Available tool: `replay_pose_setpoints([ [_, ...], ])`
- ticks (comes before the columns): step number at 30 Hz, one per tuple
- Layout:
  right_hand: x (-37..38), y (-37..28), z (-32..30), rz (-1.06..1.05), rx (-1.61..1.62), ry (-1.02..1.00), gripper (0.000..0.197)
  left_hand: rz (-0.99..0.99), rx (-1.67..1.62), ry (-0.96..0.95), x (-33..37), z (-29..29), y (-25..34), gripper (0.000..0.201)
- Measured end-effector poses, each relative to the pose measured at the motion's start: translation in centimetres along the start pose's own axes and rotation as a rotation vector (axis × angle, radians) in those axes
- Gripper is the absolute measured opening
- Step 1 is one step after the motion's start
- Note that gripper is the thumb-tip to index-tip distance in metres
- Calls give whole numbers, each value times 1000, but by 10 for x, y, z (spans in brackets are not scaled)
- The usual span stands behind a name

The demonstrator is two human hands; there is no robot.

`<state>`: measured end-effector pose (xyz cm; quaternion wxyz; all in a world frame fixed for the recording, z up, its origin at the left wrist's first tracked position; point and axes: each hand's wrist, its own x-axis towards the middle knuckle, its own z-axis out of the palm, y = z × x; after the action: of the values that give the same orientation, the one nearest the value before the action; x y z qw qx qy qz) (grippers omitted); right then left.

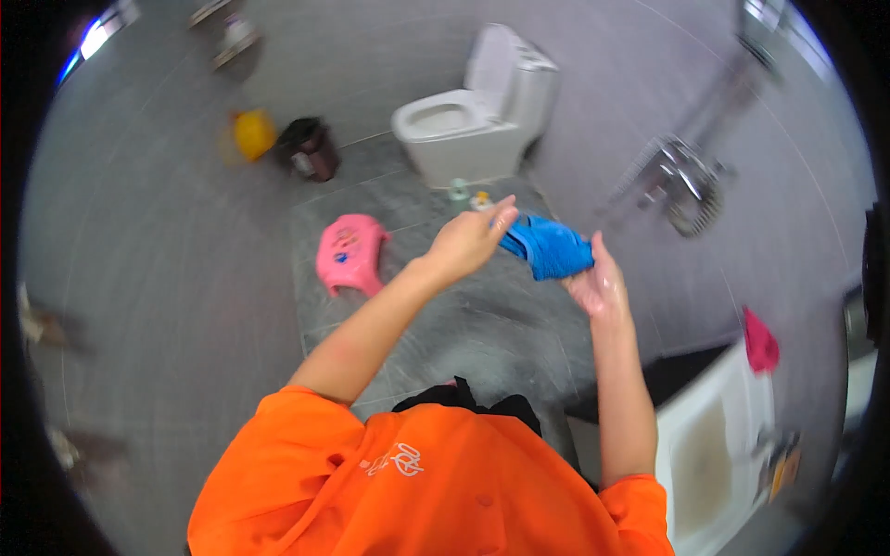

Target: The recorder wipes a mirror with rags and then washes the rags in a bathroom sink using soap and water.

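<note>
A blue cloth (pixel 553 248), folded over on itself, hangs in the air between my two hands, above the grey tiled floor. At its left end, the fingers of my left hand (pixel 466 243) are closed on the edge. My right hand (pixel 601 283) grips the opposite end, thumb up along the side and the other fingers partly hidden beneath the cloth. The skin of my right hand looks wet.
A white toilet (pixel 454 125) with its lid up stands ahead. To the left are a pink stool (pixel 349 252), a dark bin (pixel 311 150) and a yellow object (pixel 253 134). At right are a shower fixture (pixel 686 176), a white sink (pixel 681 463) and a dark pink cloth (pixel 760 343).
</note>
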<state>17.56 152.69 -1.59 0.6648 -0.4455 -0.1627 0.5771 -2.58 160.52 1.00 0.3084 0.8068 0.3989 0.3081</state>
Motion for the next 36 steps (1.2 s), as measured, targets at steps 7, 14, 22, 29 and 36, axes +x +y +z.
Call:
replay_pose_setpoints([
  [7,53,136,71,565,-274,-164,44,-363,-511,220,-49,-61,-98,47],
  [14,117,176,178,545,-218,-609,29,66,-1585,636,-30,-155,-162,57],
  [22,223,169,305,985,16,-640,36,-65,-1337,730,16,-223,-163,76],
  [29,243,186,407,466,-270,-1106,31,-464,-933,813,-1,-227,-202,66],
  [36,252,215,491,-519,-583,-1577,33,-664,-414,1273,15,-292,-256,49],
])
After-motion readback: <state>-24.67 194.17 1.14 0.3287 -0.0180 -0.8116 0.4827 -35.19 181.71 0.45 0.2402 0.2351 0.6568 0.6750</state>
